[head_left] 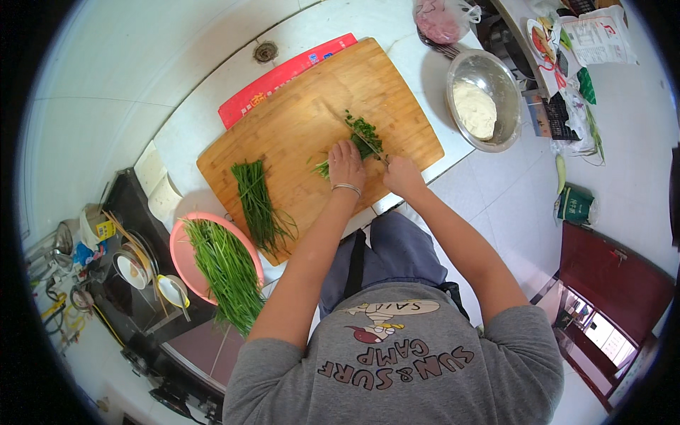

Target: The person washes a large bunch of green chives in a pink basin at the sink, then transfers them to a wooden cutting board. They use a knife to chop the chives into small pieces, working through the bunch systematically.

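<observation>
My right hand (pixel 405 177) is wrapped round the handle of a kitchen knife (pixel 365 142), whose blade lies across the green chives on the wooden cutting board (pixel 297 127). Just left of the blade, my left hand (pixel 346 166) presses down on a bunch of chives (pixel 322 168), its fingers held together over the stalks. Beyond the blade sits a small heap of chopped chives (pixel 364 130). Another bundle of uncut chives (pixel 256 202) lies on the board's left side. My left palm and the knife's handle are mostly hidden.
A pink basin (pixel 180 249) heaped with long chives (pixel 225 265) stands left of the board. At the right is a steel bowl (pixel 508 106) holding pale dough (pixel 474 110). Under the board's far edge lies a red sheet (pixel 265 86). A stove (pixel 127 304) with bowls is at far left.
</observation>
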Demonstrator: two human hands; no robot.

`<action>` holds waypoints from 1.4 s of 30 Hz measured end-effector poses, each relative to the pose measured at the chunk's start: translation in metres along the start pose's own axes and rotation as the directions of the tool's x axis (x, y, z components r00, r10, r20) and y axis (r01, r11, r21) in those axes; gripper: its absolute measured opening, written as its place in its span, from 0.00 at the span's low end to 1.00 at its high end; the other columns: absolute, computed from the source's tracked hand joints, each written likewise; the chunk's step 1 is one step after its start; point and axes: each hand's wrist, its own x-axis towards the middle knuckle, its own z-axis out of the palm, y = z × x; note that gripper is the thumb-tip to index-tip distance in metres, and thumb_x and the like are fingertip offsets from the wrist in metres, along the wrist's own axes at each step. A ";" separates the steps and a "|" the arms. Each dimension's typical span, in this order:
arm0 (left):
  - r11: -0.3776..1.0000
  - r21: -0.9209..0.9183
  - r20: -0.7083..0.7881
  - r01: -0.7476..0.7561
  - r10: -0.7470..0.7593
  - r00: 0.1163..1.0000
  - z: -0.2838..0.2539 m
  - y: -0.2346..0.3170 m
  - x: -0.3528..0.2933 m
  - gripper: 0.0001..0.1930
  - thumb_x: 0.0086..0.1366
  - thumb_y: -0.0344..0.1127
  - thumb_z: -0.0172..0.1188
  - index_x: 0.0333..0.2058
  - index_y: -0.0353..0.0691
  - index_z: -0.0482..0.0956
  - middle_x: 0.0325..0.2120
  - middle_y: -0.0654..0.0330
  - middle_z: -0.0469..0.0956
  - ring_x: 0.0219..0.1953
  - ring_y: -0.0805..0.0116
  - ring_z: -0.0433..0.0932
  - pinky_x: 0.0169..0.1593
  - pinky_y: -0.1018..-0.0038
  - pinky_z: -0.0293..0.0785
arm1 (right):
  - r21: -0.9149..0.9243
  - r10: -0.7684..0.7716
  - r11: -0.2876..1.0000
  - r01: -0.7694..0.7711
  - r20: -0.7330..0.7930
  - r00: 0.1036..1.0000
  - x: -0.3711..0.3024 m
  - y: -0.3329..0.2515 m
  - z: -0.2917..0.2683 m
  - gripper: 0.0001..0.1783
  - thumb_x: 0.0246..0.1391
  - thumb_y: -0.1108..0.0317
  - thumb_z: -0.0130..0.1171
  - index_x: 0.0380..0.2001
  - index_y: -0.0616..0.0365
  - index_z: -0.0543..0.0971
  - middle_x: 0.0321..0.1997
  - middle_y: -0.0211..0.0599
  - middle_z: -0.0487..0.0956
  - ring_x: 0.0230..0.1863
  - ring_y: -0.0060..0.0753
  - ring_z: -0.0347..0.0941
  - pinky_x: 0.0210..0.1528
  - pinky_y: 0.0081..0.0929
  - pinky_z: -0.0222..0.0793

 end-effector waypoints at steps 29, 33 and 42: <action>1.000 0.008 -0.037 -0.003 0.004 0.999 0.002 0.002 -0.002 0.30 0.56 0.46 0.55 0.52 0.31 0.64 0.45 0.52 0.66 0.49 0.56 0.63 0.55 0.66 0.58 | 0.037 -0.073 0.996 0.076 -0.092 0.993 -0.004 0.013 0.011 0.12 0.49 0.67 0.47 0.31 0.63 0.75 0.32 0.60 0.76 0.37 0.61 0.74 0.40 0.50 0.69; 0.998 -0.060 0.021 0.024 -0.023 1.000 0.005 0.001 0.000 0.29 0.56 0.47 0.54 0.50 0.30 0.66 0.43 0.52 0.66 0.49 0.56 0.63 0.54 0.66 0.58 | -0.007 -0.056 0.998 0.055 -0.050 0.997 -0.002 0.011 0.015 0.12 0.48 0.67 0.47 0.32 0.65 0.75 0.34 0.61 0.76 0.39 0.61 0.73 0.42 0.50 0.70; 0.996 -0.076 0.049 0.035 -0.031 0.998 0.003 0.000 -0.001 0.28 0.58 0.42 0.50 0.53 0.30 0.64 0.49 0.50 0.64 0.51 0.55 0.62 0.55 0.65 0.58 | -0.055 -0.012 0.998 0.012 -0.008 1.000 0.008 -0.013 0.013 0.11 0.43 0.72 0.50 0.32 0.66 0.74 0.31 0.61 0.76 0.36 0.61 0.74 0.40 0.50 0.69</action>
